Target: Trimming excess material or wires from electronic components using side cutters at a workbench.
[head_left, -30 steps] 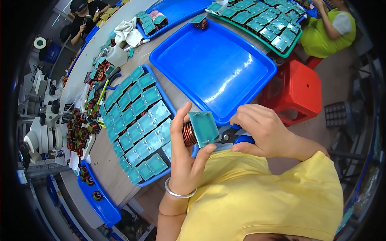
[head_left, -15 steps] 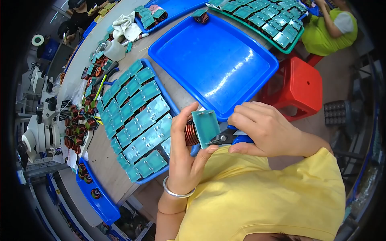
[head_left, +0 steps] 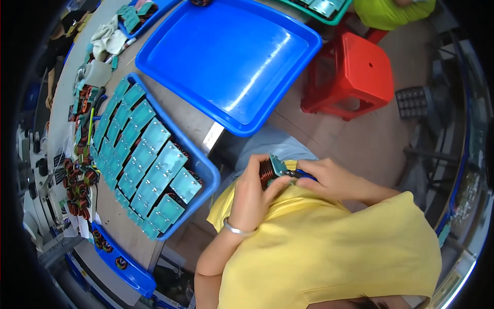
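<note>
Close to my yellow shirt, my left hand (head_left: 249, 200) grips a small green circuit board (head_left: 278, 164) with a copper wire coil (head_left: 266, 174) on its underside. Fingers wrap the coil side and the thumb lies along the board's near edge. My right hand (head_left: 330, 177) is closed round the blue handles of a pair of cutters (head_left: 304, 175). Their dark jaws meet the board's lower right edge, beside my left thumb; the tips are too small to make out. Left of my hands, a blue tray (head_left: 210, 177) bears rows of similar green boards (head_left: 152, 138).
A large blue tray (head_left: 221, 67) lies beyond my hands and overhangs the table edge. On the right stands a red stool (head_left: 368, 67), with a person in a lime top (head_left: 393, 13) behind it. Loose coils (head_left: 80, 188) and a small blue tray (head_left: 135, 278) are at the left.
Both hands have come lower and nearer my body with the board and cutters. The board is tilted more. The view has shifted, so the table and trays sit further left and up.
</note>
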Available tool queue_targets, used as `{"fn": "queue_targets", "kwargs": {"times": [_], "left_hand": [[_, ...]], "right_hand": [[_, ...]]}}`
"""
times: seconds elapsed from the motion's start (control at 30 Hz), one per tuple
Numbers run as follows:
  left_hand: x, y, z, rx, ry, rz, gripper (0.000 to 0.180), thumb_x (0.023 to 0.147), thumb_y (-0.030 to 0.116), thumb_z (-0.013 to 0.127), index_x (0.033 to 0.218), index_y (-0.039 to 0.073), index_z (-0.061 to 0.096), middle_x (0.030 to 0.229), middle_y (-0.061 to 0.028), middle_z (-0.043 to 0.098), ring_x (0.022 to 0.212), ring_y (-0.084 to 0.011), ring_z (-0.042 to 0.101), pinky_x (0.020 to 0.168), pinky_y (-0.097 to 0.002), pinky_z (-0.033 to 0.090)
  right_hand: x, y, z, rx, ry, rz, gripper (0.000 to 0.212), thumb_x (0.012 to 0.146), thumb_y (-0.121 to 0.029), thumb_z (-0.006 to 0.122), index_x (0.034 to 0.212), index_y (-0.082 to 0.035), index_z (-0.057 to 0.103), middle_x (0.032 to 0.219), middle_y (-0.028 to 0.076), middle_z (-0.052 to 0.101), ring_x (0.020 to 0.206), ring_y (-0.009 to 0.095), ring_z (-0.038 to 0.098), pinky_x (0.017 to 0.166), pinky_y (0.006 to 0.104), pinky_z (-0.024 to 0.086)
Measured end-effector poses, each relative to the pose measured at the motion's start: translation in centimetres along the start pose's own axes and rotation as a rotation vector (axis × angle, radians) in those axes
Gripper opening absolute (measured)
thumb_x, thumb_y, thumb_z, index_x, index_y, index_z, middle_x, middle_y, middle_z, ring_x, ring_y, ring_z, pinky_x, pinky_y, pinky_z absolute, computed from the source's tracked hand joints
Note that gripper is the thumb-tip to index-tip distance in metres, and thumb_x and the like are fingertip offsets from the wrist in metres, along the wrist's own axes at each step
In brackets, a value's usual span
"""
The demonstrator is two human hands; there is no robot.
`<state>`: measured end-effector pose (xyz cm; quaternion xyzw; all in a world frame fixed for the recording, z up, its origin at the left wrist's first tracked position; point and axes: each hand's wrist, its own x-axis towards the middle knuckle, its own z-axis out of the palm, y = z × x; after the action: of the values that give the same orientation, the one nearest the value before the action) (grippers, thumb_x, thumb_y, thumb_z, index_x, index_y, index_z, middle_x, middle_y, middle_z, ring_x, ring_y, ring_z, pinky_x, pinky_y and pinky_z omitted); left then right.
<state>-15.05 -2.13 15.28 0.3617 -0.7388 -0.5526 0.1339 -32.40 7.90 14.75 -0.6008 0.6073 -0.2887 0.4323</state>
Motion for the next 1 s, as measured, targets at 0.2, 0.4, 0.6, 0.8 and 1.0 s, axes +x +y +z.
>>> {"fn": "queue_targets", "kwargs": {"times": [0.2, 0.4, 0.6, 0.8, 1.0], "left_hand": [[1.3, -3.5, 1.4, -0.083, -0.126, -0.216, 0.036, 0.081, 0.015, 0.067, 0.108, 0.000, 0.047, 0.084, -0.0092, 0.060, 0.073, -0.0125, 0.059, 0.062, -0.0249, 0.047], [0.8, -3.2, 1.1, -0.615, -0.175, -0.320, 0.038, 0.087, 0.009, 0.057, 0.120, 0.001, 0.040, 0.099, -0.0068, 0.055, 0.080, -0.0114, 0.057, 0.066, -0.0221, 0.049], [0.9, -3.0, 0.6, -0.790, -0.211, -0.345, 0.039, 0.090, 0.013, 0.051, 0.124, 0.001, 0.035, 0.103, -0.0114, 0.053, 0.080, -0.0174, 0.059, 0.068, -0.0261, 0.049], [1.0, -1.9, 0.3, -0.739, -0.195, -0.313, 0.044, 0.087, 0.014, 0.056, 0.123, 0.001, 0.036, 0.107, -0.0103, 0.049, 0.083, -0.0180, 0.058, 0.074, -0.0284, 0.050], [0.8, -1.6, 0.2, -0.674, -0.188, -0.231, 0.052, 0.079, -0.003, 0.063, 0.124, 0.002, 0.036, 0.116, -0.0067, 0.043, 0.103, -0.0138, 0.048, 0.089, -0.0275, 0.044]], "right_hand": [[0.0, 2.5, 1.8, 0.262, -0.022, 0.253, 0.033, 0.092, -0.032, 0.045, 0.092, 0.000, 0.052, 0.071, 0.021, 0.056, 0.071, 0.036, 0.057, 0.061, 0.0410, 0.042], [0.1, 2.9, 0.7, -0.009, 0.090, 0.286, 0.031, 0.088, -0.032, 0.051, 0.093, -0.001, 0.052, 0.078, 0.020, 0.057, 0.074, 0.037, 0.056, 0.063, 0.0405, 0.043], [0.3, 2.3, -1.1, -0.163, 0.080, 0.261, 0.034, 0.086, -0.034, 0.054, 0.091, -0.001, 0.052, 0.080, 0.019, 0.057, 0.075, 0.037, 0.056, 0.063, 0.0416, 0.044], [0.7, 1.7, -1.6, -0.188, 0.034, 0.224, 0.032, 0.085, -0.034, 0.056, 0.089, -0.002, 0.051, 0.079, 0.017, 0.057, 0.074, 0.035, 0.057, 0.063, 0.0417, 0.044], [0.5, 1.7, -1.6, -0.244, 0.093, 0.149, 0.040, 0.086, -0.042, 0.053, 0.081, -0.002, 0.049, 0.075, 0.016, 0.057, 0.070, 0.034, 0.058, 0.059, 0.0432, 0.046]]}}
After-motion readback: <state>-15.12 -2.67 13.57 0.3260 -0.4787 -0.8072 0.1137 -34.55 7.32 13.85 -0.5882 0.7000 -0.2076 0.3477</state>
